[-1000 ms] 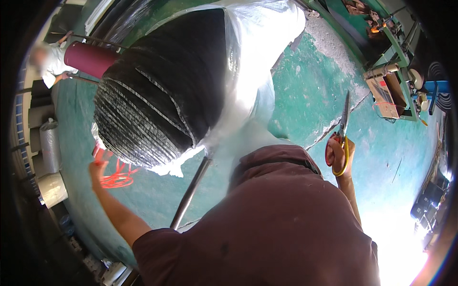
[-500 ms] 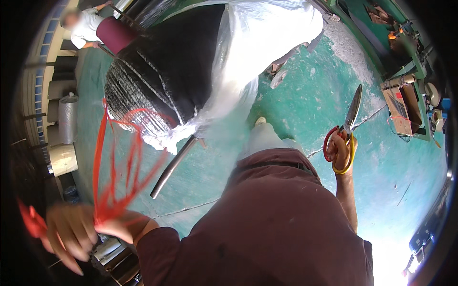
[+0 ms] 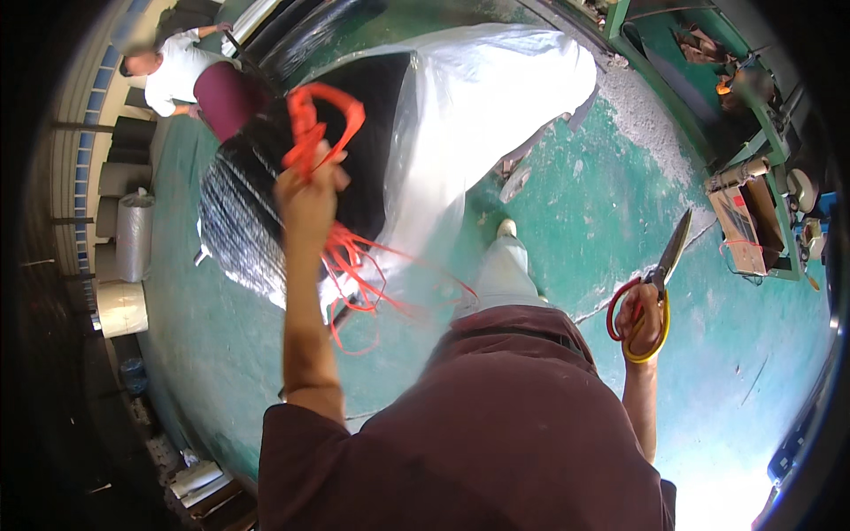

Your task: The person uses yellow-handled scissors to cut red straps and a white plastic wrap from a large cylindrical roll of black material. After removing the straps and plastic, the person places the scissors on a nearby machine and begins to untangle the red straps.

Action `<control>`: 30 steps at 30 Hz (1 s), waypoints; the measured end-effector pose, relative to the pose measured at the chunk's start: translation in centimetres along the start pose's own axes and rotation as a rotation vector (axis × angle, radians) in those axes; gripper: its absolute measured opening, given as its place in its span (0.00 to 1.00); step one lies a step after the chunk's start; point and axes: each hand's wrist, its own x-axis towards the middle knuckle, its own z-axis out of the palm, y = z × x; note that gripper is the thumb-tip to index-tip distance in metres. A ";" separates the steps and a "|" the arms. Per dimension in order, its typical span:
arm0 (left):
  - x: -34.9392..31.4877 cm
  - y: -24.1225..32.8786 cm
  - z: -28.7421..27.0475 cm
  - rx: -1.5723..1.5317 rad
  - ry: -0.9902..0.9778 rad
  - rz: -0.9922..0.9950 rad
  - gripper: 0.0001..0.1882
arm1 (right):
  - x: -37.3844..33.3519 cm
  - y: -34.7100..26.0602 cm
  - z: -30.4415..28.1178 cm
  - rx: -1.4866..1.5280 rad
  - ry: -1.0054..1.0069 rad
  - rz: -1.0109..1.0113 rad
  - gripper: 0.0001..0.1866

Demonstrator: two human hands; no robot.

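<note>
My left hand [image 3: 312,190] is raised over a large black roll [image 3: 367,111], closed around a bundle of red plastic strapping [image 3: 329,99]. Loops of it stand above the fist, and loose ends trail below toward my waist. Clear plastic film [image 3: 460,115] covers the right part of the roll, and its ribbed left end [image 3: 235,208] shows pale streaks. Out to the right, my right hand [image 3: 644,320] grips a pair of scissors [image 3: 670,252] by red and yellow handles, the blades pointing up and away from the roll.
Another person [image 3: 177,80] stands at the far left beside a maroon cylinder [image 3: 228,96]. Wrapped rolls [image 3: 135,237] line the left wall. On the right, a cardboard box [image 3: 739,232] sits by a green metal frame [image 3: 770,133]. Green floor [image 3: 567,203] lies between.
My left hand has swung from the lower left up over the roll, carrying the red strapping off the roll's left end. The scissors have shifted slightly right and down with my right hand.
</note>
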 end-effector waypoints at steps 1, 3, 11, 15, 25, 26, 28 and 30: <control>2.4 -1.9 2.6 0.097 0.087 0.176 0.13 | 0.3 -0.3 0.6 -0.006 0.023 -0.006 0.19; 6.9 -4.1 7.8 0.243 0.200 0.273 0.15 | 1.1 -0.9 2.1 -0.005 0.049 -0.038 0.23; 15.1 -8.8 21.0 0.046 -0.061 -0.263 0.23 | 8.2 -2.7 11.2 0.080 -0.033 0.077 0.39; 15.1 -9.4 25.2 0.036 -0.233 -0.279 0.26 | 12.9 -4.2 16.9 0.106 -0.190 0.096 0.40; 9.3 -7.6 30.9 0.100 -0.360 0.227 0.41 | 24.7 -3.9 31.2 -0.016 -0.644 0.391 0.45; 9.1 -7.8 30.5 0.075 -0.351 0.254 0.41 | 26.1 -1.7 31.7 -0.025 -0.600 0.475 0.45; 8.8 -8.4 29.7 0.045 -0.333 0.295 0.41 | 27.6 0.0 33.5 -0.025 -0.513 0.645 0.42; 8.8 -8.4 29.8 0.013 -0.334 0.336 0.40 | 28.4 0.2 35.6 0.008 -0.391 0.812 0.36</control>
